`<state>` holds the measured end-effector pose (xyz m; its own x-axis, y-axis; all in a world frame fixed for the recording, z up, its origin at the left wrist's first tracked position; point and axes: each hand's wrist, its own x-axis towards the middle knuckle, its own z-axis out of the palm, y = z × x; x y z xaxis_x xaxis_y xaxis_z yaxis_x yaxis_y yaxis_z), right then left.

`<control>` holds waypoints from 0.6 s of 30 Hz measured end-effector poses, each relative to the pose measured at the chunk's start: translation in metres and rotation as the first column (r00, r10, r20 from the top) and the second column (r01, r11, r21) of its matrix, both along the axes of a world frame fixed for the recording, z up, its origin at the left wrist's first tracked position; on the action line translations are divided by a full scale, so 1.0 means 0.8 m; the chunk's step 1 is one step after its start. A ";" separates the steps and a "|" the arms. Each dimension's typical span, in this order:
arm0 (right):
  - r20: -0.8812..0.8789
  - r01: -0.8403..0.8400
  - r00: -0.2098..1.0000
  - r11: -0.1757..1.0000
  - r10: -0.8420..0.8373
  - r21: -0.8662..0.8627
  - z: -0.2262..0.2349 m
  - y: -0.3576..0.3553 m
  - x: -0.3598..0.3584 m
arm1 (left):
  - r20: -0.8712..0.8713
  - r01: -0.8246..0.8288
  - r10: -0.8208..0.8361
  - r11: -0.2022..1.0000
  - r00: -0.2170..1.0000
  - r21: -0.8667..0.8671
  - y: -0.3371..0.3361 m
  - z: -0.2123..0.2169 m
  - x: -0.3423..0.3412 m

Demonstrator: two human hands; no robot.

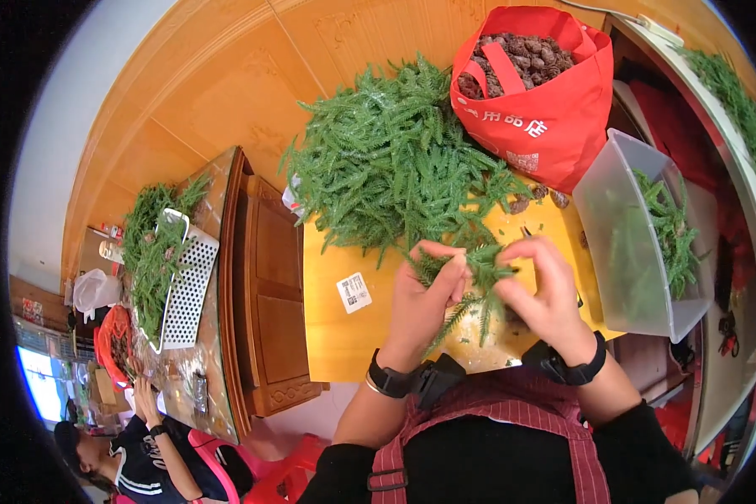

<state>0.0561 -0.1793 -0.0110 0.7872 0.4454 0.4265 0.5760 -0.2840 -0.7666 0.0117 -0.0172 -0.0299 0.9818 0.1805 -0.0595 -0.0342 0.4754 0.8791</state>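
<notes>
My left hand (429, 296) pinches a green artificial pine sprig (481, 275) between thumb and fingers, low over the near part of the yellow table (332, 336). Some of its needled branches hang down between my hands. On the other side, my right hand (548, 292) curls thumb and forefinger round the sprig's right end; a small dark bit shows there, too small to name. Just beyond my hands rises a large heap of green pine sprigs (386, 160). Black bands circle both my wrists.
A red bag (533, 126) full of pine cones (529, 60) stands at the back right. Beside it, a translucent bin (626, 277) holds sprigs. A white label (354, 293) lies on the table's left. At far left, a person (155, 458) sits by a white perforated basket (189, 290).
</notes>
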 end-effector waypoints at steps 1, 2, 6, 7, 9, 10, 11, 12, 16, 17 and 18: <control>-0.130 -0.051 0.990 0.997 0.058 0.054 0.002 0.003 -0.005 | -0.001 0.007 -0.007 1.000 1.000 -0.007 -0.002 0.003 0.002; -0.128 -0.046 0.990 0.998 0.052 0.054 0.002 0.004 -0.006 | 0.002 0.013 -0.013 1.000 1.000 -0.007 -0.004 0.005 0.003; 0.012 0.062 0.998 0.998 -0.062 0.033 -0.008 0.006 -0.003 | 0.044 0.061 -0.057 0.994 0.997 -0.089 -0.003 0.009 0.000; 0.097 0.081 0.992 0.996 -0.084 0.040 -0.010 0.005 -0.001 | 0.045 0.068 -0.062 0.985 0.997 -0.156 -0.003 0.010 0.000; -0.204 0.072 0.979 0.948 -0.007 0.311 -0.018 0.006 -0.005 | 0.059 0.051 -0.042 0.984 0.997 -0.170 -0.004 0.008 0.000; -0.454 0.140 0.878 0.826 0.152 0.547 -0.020 0.005 -0.009 | 0.071 0.034 -0.021 0.982 0.997 -0.185 -0.005 0.007 0.000; -0.527 0.157 0.804 0.756 0.275 0.635 -0.019 0.002 -0.013 | 0.074 0.034 -0.021 0.982 0.997 -0.185 -0.007 0.006 0.001; -0.525 0.156 0.806 0.757 0.274 0.635 -0.017 0.001 -0.013 | 0.084 0.076 -0.060 0.977 0.995 -0.201 -0.008 0.004 0.003; -0.634 0.070 0.663 0.810 0.399 0.582 -0.001 0.009 -0.010 | -0.001 0.216 -0.218 0.968 0.976 -0.129 -0.004 0.002 0.000; -0.575 0.010 0.730 0.835 0.371 0.551 -0.002 0.006 -0.003 | -0.001 0.216 -0.218 0.968 0.976 -0.129 -0.003 0.004 -0.001; -0.507 -0.046 0.789 0.858 0.346 0.512 -0.002 0.005 0.000 | -0.010 0.237 -0.242 0.957 0.970 -0.166 -0.003 0.007 -0.001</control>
<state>0.0563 -0.1750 -0.0128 0.8619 0.4917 0.1242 -0.0014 0.2472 -0.9690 0.0106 -0.0197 -0.0245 0.9924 -0.0739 -0.0981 0.1228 0.6033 0.7880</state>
